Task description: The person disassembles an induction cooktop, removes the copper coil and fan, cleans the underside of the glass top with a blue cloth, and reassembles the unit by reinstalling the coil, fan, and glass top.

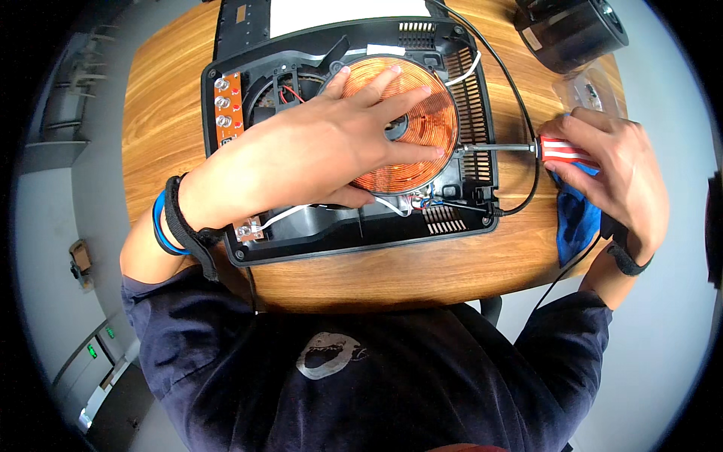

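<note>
An opened induction cooktop base, black plastic with vents, lies on the wooden table. Inside it sits a round copper coil. My left hand rests across the coil with fingers spread, holding nothing. In my right hand is a screwdriver with a red and white striped handle. Its metal shaft points left, and the tip reaches the right edge of the coil; the exact contact is too small to tell. An orange circuit board with small round parts shows left of my left wrist.
A black cylinder stands at the far right, near a clear plastic container with small pieces. A blue cloth lies under my right hand. Behind the base is a black-framed panel with a white surface. A black cable curves along the right side.
</note>
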The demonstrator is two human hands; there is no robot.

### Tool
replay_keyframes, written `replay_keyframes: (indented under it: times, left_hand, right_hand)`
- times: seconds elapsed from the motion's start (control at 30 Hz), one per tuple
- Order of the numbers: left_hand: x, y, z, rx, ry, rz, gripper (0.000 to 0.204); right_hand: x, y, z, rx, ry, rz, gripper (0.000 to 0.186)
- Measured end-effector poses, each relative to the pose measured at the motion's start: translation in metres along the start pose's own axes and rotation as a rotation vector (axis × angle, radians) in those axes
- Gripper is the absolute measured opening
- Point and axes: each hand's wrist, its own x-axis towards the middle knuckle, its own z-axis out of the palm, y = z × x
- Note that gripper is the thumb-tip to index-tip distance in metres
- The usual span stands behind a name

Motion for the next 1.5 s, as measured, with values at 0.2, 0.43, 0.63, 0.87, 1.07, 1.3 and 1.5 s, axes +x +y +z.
replay_keyframes:
  times: [0.2,0.43,0.63,0.87,1.07,1.3,1.5]
  left_hand:
    - [0.000,-0.002,0.000,0.004,0.016,0.023,0.106]
    - [-0.002,-0.005,0.004,-0.016,0.023,0.015,0.104]
    - [-0.001,-0.003,-0.001,-0.007,0.001,0.029,0.103]
    - [-0.002,-0.004,0.001,0.008,0.012,0.038,0.102]
    - [-0.003,-0.005,0.003,0.009,0.030,0.056,0.100]
    - [-0.003,-0.011,0.008,0.002,0.037,0.082,0.096]
    - [-0.006,-0.011,0.011,0.018,0.106,0.123,0.090]
  right_hand:
    - [0.000,-0.009,-0.004,-0.058,0.000,0.014,0.031]
    - [0.003,-0.020,-0.007,-0.099,-0.009,0.032,0.028]
    - [0.005,-0.028,-0.011,-0.145,-0.014,0.034,0.027]
    - [0.013,-0.040,-0.015,-0.202,-0.039,0.040,0.029]
    - [0.017,-0.050,-0.019,-0.242,-0.053,0.017,0.033]
    - [0.026,-0.063,-0.033,-0.233,0.031,-0.155,0.028]
    - [0.031,-0.073,-0.045,-0.184,0.072,-0.281,0.031]
